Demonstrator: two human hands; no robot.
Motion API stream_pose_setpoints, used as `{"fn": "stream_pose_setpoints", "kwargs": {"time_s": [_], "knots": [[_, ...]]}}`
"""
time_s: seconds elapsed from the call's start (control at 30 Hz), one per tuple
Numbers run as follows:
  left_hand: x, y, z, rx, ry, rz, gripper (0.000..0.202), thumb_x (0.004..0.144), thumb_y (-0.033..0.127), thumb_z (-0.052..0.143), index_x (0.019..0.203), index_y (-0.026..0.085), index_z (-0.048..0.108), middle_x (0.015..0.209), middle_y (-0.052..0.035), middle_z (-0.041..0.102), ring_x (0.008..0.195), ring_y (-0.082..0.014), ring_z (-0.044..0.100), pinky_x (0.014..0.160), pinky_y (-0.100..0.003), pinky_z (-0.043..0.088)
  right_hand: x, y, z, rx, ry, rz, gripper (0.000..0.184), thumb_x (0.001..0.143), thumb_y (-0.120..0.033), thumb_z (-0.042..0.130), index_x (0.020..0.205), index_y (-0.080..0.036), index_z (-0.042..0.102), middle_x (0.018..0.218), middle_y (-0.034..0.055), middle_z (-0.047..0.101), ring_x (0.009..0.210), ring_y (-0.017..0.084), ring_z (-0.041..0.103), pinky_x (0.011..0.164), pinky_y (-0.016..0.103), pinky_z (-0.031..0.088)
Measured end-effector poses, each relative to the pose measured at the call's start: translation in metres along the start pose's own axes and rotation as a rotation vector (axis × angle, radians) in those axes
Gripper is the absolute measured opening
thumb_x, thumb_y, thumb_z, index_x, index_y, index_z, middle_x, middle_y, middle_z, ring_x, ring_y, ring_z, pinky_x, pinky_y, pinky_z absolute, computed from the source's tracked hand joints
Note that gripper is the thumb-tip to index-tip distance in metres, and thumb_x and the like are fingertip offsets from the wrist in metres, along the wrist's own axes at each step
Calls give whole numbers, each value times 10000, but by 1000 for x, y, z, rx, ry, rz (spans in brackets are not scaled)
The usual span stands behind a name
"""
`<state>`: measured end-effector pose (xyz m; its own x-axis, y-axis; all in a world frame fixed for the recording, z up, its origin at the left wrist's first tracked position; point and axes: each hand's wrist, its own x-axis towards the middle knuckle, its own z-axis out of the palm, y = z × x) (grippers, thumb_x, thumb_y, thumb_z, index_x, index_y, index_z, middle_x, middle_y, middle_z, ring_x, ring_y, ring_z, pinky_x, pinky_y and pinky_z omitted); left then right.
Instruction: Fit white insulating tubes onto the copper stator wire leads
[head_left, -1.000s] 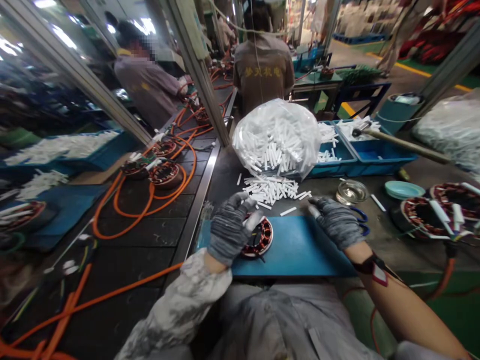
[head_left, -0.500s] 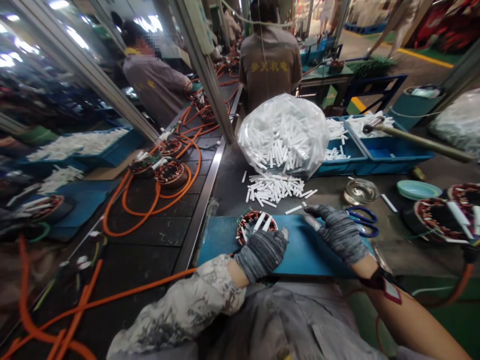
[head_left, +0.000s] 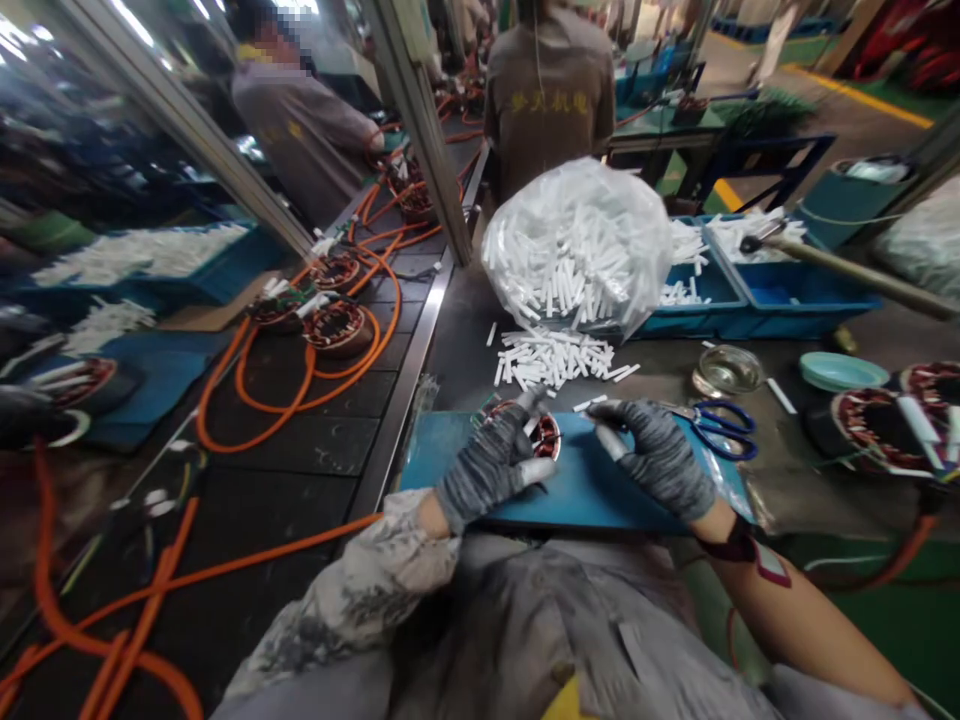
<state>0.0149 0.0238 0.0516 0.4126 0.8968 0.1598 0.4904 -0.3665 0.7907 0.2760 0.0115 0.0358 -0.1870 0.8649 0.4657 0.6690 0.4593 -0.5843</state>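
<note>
A small motor stator (head_left: 550, 436) with copper windings lies on a blue mat (head_left: 581, 490). My left hand (head_left: 487, 462), in a grey glove with bare-looking pale fingertips, is over its left side and hides much of it. The thumb and fingers of that hand are spread, with nothing visible between them. To the right, my right hand (head_left: 660, 458) hovers above the mat in a matching glove, fingers bent and thumb apart. Just beyond its fingertips lie a few white tubes (head_left: 589, 404). Blue-handled scissors (head_left: 724, 430) rest beside that hand.
Behind the mat is a pile of white tubes (head_left: 555, 358) and a full plastic bag (head_left: 577, 250). Blue bins (head_left: 810, 318), a glass bowl (head_left: 726, 372), a green dish (head_left: 844, 371) and another stator (head_left: 870, 428) stand rightward. Orange cables (head_left: 247, 400) cross the conveyor at left.
My left hand has shifted left and its fingers have lifted and spread over the stator. White tubes seen upright in the stator are now hidden or gone. My right hand moved slightly left.
</note>
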Motion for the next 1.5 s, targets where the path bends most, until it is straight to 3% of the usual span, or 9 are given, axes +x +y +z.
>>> {"fn": "stream_pose_setpoints", "kwargs": {"time_s": [0.07, 0.13, 0.3, 0.57, 0.67, 0.9, 1.07, 1.3, 1.5], "knots": [[-16, -6, -12, 167, 155, 74, 788, 879, 462, 780, 1559, 226, 460, 1395, -115, 672, 1260, -288, 669, 1135, -485, 529, 0, -3, -2, 82, -16, -5, 173, 958, -268, 611, 1045, -223, 754, 1001, 61, 797, 917, 229, 754, 877, 393, 599], [-30, -18, -24, 317, 191, 114, 808, 863, 542, 789, 1537, 218, 482, 1457, -130, 625, 1341, -313, 611, 1193, -514, 469, 0, -5, -3, 183, -41, 45, 151, 950, -273, 633, 1021, -225, 757, 969, 48, 794, 868, 208, 749, 808, 349, 603], [-50, -46, -24, 522, -67, 214, 927, 801, 704, 777, 1544, 217, 511, 1487, -127, 619, 1500, -372, 447, 1285, -542, 309, 6, -12, 6, 312, -108, 159, 154, 928, -309, 666, 1002, -224, 770, 923, 32, 794, 786, 182, 731, 715, 296, 583], [-39, -44, -8, 582, -163, 193, 723, 882, 576, 754, 1496, 239, 579, 1514, -101, 614, 1501, -314, 464, 1323, -513, 194, 17, -19, 7, 302, -162, 229, 217, 933, -377, 640, 991, -211, 766, 937, 65, 795, 826, 221, 734, 772, 346, 595], [-41, -45, -4, 584, -125, 193, 715, 878, 543, 767, 1502, 252, 574, 1479, -110, 637, 1475, -321, 496, 1322, -549, 189, 23, -18, 2, 300, -204, 102, 208, 952, -370, 642, 1027, -223, 769, 957, 63, 784, 852, 220, 729, 809, 358, 587], [-46, -48, 8, 595, -61, 197, 629, 934, 503, 707, 1497, 262, 566, 1420, -118, 669, 1437, -335, 537, 1319, -651, 121, 57, -23, -21, -22, -406, -578, 351, 1074, -309, 464, 1191, -244, 789, 917, 92, 712, 798, 213, 602, 777, 369, 478], [-45, -40, 15, 570, -26, 222, 523, 972, 408, 660, 1462, 238, 594, 1354, -124, 710, 1360, -329, 612, 1310, -662, 208, 68, -18, -21, -76, -530, -508, 445, 1109, -373, 393, 1181, -220, 805, 834, 89, 686, 752, 206, 571, 718, 341, 424], [-48, -27, 21, 575, -87, 89, 395, 1023, 377, 584, 1399, 273, 650, 1296, -75, 754, 1315, -304, 651, 1334, -634, 215, 72, -12, -15, 192, -729, -334, 418, 1070, -491, 443, 1206, -310, 794, 857, 40, 729, 757, 193, 622, 730, 316, 476], [-52, -29, 27, 625, -88, 20, 385, 1010, 400, 602, 1390, 376, 659, 1289, -29, 755, 1263, -300, 680, 1328, -667, 258, 54, -56, -7, -305, -677, -396, 321, 1049, -321, 511, 1127, -227, 807, 794, 113, 735, 694, 243, 600, 653, 347, 382]]}}
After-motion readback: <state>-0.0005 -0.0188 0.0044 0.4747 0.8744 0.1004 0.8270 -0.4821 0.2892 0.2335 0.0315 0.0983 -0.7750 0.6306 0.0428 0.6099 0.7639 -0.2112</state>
